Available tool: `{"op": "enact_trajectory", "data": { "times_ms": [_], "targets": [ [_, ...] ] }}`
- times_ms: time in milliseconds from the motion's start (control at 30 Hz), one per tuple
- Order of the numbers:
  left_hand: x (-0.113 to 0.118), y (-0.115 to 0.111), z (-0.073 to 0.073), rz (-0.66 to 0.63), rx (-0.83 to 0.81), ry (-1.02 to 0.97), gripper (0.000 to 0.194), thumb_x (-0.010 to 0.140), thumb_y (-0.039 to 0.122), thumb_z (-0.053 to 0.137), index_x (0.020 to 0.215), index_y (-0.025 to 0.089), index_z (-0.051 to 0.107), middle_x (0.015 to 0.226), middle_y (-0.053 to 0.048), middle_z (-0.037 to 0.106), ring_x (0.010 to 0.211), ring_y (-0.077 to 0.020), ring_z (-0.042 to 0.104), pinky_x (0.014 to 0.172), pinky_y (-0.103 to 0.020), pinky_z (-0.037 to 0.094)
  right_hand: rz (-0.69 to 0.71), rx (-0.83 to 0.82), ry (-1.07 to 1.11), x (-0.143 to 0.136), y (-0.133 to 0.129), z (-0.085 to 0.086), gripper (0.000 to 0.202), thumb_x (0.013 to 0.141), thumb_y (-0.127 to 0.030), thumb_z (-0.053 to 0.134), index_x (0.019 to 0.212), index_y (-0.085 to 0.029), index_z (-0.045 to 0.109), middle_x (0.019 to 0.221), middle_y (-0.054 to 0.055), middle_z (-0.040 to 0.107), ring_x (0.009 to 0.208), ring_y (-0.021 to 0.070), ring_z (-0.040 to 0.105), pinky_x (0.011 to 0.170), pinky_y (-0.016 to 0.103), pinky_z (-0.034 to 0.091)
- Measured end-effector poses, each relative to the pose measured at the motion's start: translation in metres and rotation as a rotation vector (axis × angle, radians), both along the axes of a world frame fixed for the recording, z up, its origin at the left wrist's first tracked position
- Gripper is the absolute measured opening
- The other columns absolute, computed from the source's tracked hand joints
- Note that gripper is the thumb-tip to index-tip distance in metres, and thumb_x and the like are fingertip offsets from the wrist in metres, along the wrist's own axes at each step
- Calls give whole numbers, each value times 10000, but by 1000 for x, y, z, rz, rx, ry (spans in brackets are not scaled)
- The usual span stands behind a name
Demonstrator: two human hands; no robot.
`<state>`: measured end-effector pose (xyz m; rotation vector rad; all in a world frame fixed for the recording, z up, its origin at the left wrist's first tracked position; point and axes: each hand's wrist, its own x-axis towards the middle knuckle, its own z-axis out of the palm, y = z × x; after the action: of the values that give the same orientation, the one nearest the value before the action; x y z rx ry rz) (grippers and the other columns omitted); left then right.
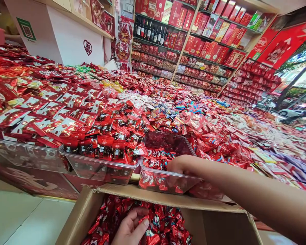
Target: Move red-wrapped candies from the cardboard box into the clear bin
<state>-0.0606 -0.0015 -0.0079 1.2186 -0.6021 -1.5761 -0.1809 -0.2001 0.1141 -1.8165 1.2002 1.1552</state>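
Shop shelves (185, 44) stand behind a sweet display (35, 180); through the feed, along its near edge, I see the clear bin (165, 139) loaded only below its rim, while the neighbouring bin (99, 168) heaps over, so I judge this one part-filled; plenty of red sweets (114, 208) lie toward the cardboard box's (155, 198) left side, where the left hand (130, 224) pinches one; the right hand (177, 165) dips inside the bin's near edge, grip hidden, so I cannot tell
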Motion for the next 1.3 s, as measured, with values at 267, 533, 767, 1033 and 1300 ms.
{"op": "enact_trajectory", "data": {
  "times_ms": [267,533,767,1033,1300],
  "targets": [
    [10,-2,24,-86,60,128,403,552,407,695,854,164,584,648,18,582,341,-15,427,328,-138,303,-237,-394,-974,-27,37,69,277,685,-120,524,954,-181,493,811,1,584,577,70,539,523,186,449],
    [-9,9,77,-315,48,227,442,626,471,617,967,216,497,662,18,574,371,-80,543,265,-115,279,-512,-639,-1267,-33,148,34,172,790,-335,459,740,-179,513,617,-2,579,538,90,507,497,191,400],
    [-25,13,81,-366,-64,-157,337,699,470,530,874,182,535,612,56,480,330,-37,460,260,-124,248,-779,-517,-1367,-40,169,-9,236,823,-375,397,909,-185,507,688,5,578,628,111,544,564,212,428],
    [-15,16,79,-500,-346,-458,309,738,452,481,649,174,581,626,18,463,581,-110,439,509,-183,355,-532,-512,-1307,-60,180,-6,179,760,-229,493,930,-197,537,770,8,599,692,119,541,631,217,439],
    [6,10,77,-712,-459,-532,308,746,450,469,731,181,618,689,-10,498,651,-135,448,601,-206,342,-12,-561,-1271,-67,171,25,162,694,-130,511,778,-225,612,718,6,628,658,117,561,592,201,444]
  ]
}}
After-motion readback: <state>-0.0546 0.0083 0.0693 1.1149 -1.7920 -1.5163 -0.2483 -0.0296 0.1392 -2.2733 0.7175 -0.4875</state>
